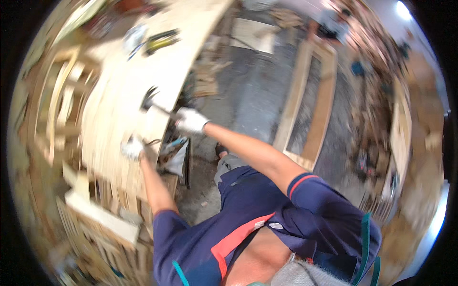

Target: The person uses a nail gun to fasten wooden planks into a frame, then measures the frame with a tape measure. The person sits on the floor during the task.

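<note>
My right hand (192, 120), in a white glove, is closed around the handle of a claw hammer (162, 110). The hammer's dark head points left, over the pale wooden workbench top (114, 95). My left hand (132, 148), also gloved, is at the near part of that top, close to its right edge. Blur smears its fingers, so what they hold, if anything, is unclear. A thin dark piece (153, 141) shows just right of it.
Farther up the bench lie yellow-and-black tools (162, 42) and a clear plastic bag (135, 35). A long wooden frame (320, 112) stretches across the floor at right, with another person (331, 26) at its far end. Stacked boards (102, 219) stand at lower left.
</note>
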